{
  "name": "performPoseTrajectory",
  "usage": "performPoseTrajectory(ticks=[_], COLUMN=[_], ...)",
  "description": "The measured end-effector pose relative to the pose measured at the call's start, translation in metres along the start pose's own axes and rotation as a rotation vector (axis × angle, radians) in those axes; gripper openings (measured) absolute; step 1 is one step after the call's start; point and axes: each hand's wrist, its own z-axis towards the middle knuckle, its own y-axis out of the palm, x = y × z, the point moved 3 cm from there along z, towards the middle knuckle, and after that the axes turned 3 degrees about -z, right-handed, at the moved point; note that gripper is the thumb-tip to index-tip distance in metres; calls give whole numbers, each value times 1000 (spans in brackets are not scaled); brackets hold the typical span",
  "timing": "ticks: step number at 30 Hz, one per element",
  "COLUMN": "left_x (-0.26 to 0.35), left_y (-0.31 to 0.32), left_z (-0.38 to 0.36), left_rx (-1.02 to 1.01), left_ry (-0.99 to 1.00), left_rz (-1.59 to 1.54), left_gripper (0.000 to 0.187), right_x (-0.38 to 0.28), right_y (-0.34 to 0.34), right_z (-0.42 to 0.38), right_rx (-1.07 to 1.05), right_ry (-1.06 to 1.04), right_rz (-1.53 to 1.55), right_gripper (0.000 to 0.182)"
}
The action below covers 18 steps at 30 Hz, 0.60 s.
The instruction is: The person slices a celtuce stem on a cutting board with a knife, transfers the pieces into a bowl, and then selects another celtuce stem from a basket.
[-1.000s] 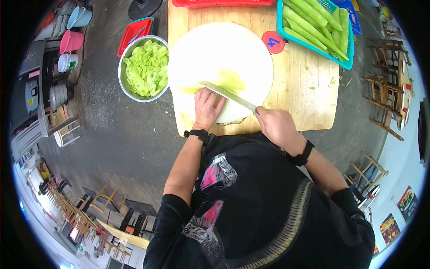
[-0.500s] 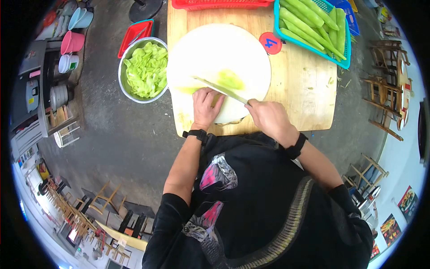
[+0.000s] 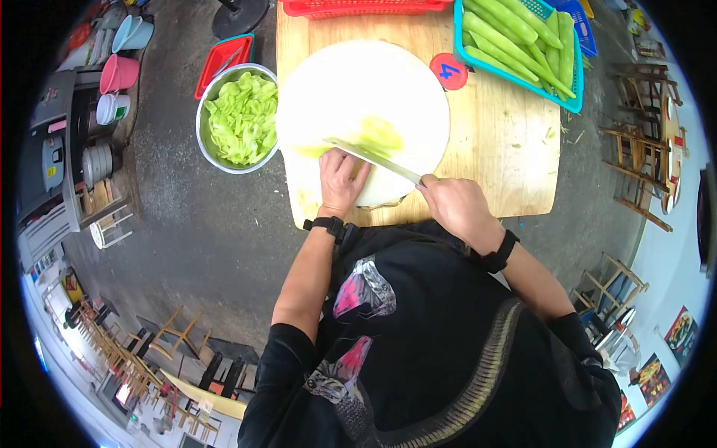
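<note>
On a round white cutting board [image 3: 358, 82], my left hand [image 3: 340, 181] presses down with curled fingers on a pale green vegetable stem [image 3: 308, 151], mostly hidden beneath them. My right hand [image 3: 458, 209] is closed round the handle of a kitchen knife [image 3: 385, 162]. The blade slants up and left, its tip close to my left fingertips. Thin green slices [image 3: 382, 133] lie just beyond the blade. To the left, a metal bowl [image 3: 203, 142] holds a heap of similar slices [image 3: 243, 119].
A wooden table [image 3: 515, 168] carries the board. At its far right stands a teal basket [image 3: 515, 82] of long green stems [image 3: 515, 45]. A red disc [image 3: 449, 72] marked 4 lies beside the board. Red baskets [image 3: 366, 7] sit at the far edge, with a red tray [image 3: 224, 63] behind the bowl.
The knife and my right hand have shifted slightly down towards me and to the right. My left hand stays almost in place on the stem.
</note>
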Motion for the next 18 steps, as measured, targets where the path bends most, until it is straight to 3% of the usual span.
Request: performPoseTrajectory(ticks=[8,18], left_x=[-1,0], left_y=[0,-1], left_z=[-1,1], left_rx=[-22,-3], left_ry=[-8,-5], left_rz=[-9,-22], left_gripper=[27,28], right_x=[1,0], right_y=[-3,0], right_z=[-2,3], right_rx=[50,25], right_ry=[-41,-30], right_rz=[22,78], right_gripper=[18,25])
